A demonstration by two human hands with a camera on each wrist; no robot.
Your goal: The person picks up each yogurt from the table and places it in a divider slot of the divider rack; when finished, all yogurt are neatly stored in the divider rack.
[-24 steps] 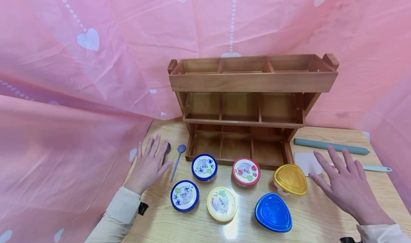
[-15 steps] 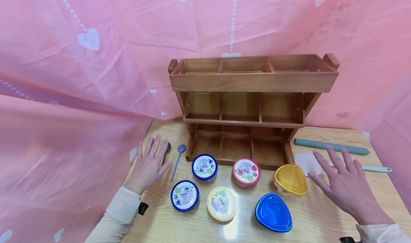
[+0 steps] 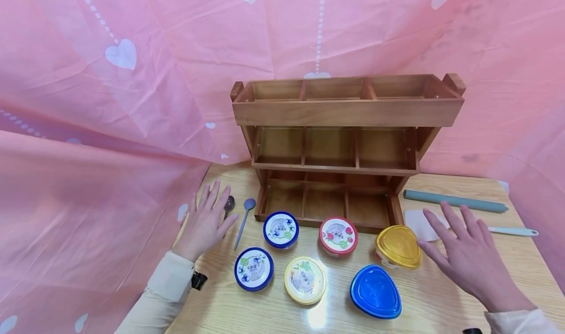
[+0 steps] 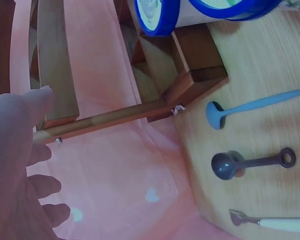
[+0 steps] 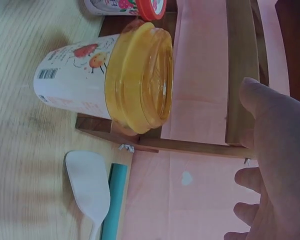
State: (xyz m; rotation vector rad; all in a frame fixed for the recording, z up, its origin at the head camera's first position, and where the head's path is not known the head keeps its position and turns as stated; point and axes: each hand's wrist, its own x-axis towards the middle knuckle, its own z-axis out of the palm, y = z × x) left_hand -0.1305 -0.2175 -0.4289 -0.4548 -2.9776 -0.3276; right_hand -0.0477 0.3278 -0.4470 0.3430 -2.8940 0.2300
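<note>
The left hand (image 3: 202, 230) and right hand (image 3: 470, 258) spread empty, the upright gold-lidded tub (image 3: 399, 246) standing just left of the nearer, right hand.

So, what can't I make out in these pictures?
What the tub holds, right wrist view: hidden by its gold lid.
Fine print on the yellow-rimmed lid, head view: too small.
Black object by the right sleeve, head view: cut off by the bottom edge.
</note>
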